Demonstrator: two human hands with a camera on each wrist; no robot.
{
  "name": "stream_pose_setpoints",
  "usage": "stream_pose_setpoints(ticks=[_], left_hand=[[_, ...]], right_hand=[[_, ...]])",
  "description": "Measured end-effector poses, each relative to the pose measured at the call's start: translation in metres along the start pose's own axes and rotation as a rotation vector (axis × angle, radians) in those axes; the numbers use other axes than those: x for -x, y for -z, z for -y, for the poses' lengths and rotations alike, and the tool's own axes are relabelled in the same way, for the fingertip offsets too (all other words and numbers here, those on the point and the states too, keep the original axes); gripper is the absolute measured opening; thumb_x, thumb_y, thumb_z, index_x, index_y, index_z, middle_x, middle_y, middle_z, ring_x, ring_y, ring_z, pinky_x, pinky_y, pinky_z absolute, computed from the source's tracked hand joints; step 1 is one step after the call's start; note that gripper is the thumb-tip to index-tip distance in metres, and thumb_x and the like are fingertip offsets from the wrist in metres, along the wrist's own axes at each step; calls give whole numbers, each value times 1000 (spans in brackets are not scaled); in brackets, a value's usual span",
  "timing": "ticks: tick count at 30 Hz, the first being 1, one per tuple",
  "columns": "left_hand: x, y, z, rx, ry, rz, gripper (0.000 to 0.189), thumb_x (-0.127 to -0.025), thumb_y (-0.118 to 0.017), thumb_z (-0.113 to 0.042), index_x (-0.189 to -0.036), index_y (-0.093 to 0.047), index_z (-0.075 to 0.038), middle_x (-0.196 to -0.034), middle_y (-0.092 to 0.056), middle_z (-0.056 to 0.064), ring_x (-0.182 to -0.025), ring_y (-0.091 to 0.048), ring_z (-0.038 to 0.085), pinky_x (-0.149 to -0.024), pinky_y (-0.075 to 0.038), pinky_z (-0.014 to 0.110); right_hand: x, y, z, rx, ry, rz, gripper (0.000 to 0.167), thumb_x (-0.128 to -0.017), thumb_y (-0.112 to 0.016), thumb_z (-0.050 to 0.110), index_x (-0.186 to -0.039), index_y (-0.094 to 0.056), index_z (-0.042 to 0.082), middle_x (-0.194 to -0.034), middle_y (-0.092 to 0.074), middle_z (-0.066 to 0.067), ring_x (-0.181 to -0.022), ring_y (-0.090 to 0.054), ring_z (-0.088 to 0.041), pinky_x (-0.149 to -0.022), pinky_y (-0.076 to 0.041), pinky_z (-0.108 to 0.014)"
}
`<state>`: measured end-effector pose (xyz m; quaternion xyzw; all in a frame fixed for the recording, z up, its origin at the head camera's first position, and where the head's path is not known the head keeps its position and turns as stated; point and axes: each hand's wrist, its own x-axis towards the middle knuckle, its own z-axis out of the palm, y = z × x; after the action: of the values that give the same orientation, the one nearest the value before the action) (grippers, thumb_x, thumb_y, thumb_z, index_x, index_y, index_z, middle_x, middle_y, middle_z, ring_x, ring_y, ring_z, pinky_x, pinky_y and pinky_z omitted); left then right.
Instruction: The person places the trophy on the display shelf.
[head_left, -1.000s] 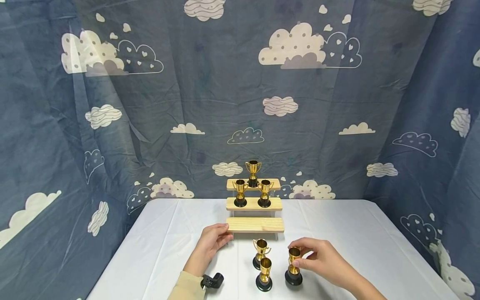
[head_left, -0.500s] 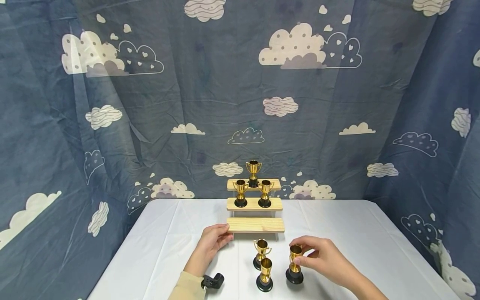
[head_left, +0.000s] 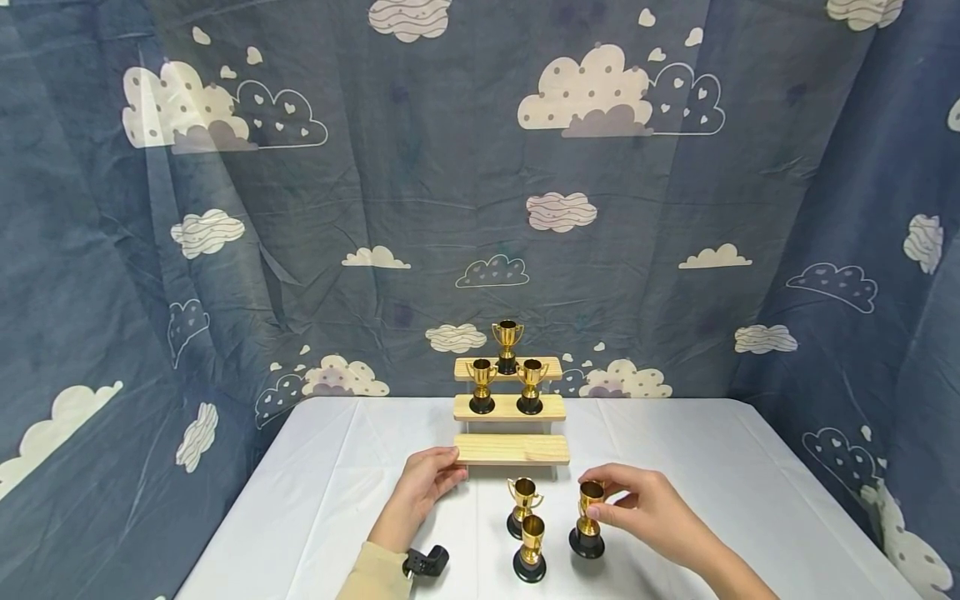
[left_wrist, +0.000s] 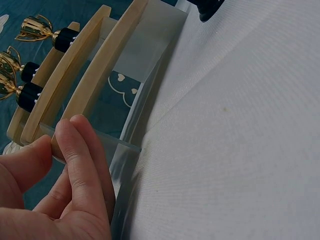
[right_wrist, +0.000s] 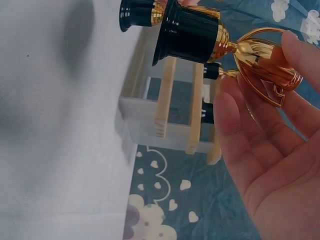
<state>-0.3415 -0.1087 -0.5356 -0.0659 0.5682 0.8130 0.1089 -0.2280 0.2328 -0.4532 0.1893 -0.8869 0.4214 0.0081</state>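
Observation:
My left hand (head_left: 417, 487) pinches the left end of the lowest wooden step (head_left: 512, 450) of a three-step display stand. The left wrist view shows the thumb and fingertips at that step's end (left_wrist: 90, 82). My right hand (head_left: 647, 510) grips a small gold trophy cup (head_left: 587, 540) by its bowl, upright on its black base. In the right wrist view the held trophy (right_wrist: 190, 35) is between thumb and fingers, its shadow falling on the cloth. To its left, two more trophies stand on the table: a rear one (head_left: 522, 504) and a front one (head_left: 530, 554).
One trophy (head_left: 507, 343) stands on the top step (head_left: 468, 369). Two others, a left one (head_left: 482, 387) and a right one (head_left: 531, 387), are on the middle step (head_left: 506, 407). A white cloth (head_left: 337, 467) covers the table, and a cloud-patterned curtain (head_left: 420, 183) surrounds it.
My right hand has moved the trophy slightly away from me, toward the stand's side. The left hand, the stand and the other trophies stay put.

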Motion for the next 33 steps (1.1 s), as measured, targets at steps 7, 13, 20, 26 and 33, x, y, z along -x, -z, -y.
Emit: stream_pose_setpoints(ticks=[7,13,20,26,33], left_hand=[[-1,1,0,3,-5,-4,31,-95,-68,-5,-121,-61,11,-92,-69,15,-74,-69,18,-75,-61,28],[-1,1,1,-6,-8,-7,29,-95,-67,-5,-119,-62,11,-92,-68,15,-75,-69,17,-76,-61,27],[-1,1,1,3,1,-8,30,-95,-68,-5,-120,-62,11,-91,-69,14,-74,-69,17,-76,-61,28],[0,1,2,-3,-12,0,31,-94,-68,-5,-120,-62,11,-92,-68,15,-76,-70,18,-76,-61,27],[1,1,2,-16,-35,1,31,-95,-67,-5,-121,-61,11,-94,-68,14,-79,-70,17,-76,-61,27]], right_hand=[[-2,1,5,0,21,-23,37,-87,-77,43,-116,-70,22,-104,-71,6,-91,-68,-17,-70,-60,-31],[-7,3,12,6,61,-38,35,-88,-77,43,-117,-69,25,-103,-71,10,-92,-68,-14,-72,-60,-31],[-12,4,17,4,96,-53,33,-88,-77,42,-117,-69,28,-104,-71,11,-92,-68,-12,-73,-60,-31],[-16,4,21,11,98,-56,38,-88,-76,44,-120,-69,24,-105,-70,12,-93,-68,-14,-74,-60,-30],[-21,5,27,11,110,-69,38,-87,-77,43,-120,-68,26,-106,-70,12,-94,-68,-15,-75,-60,-31]])
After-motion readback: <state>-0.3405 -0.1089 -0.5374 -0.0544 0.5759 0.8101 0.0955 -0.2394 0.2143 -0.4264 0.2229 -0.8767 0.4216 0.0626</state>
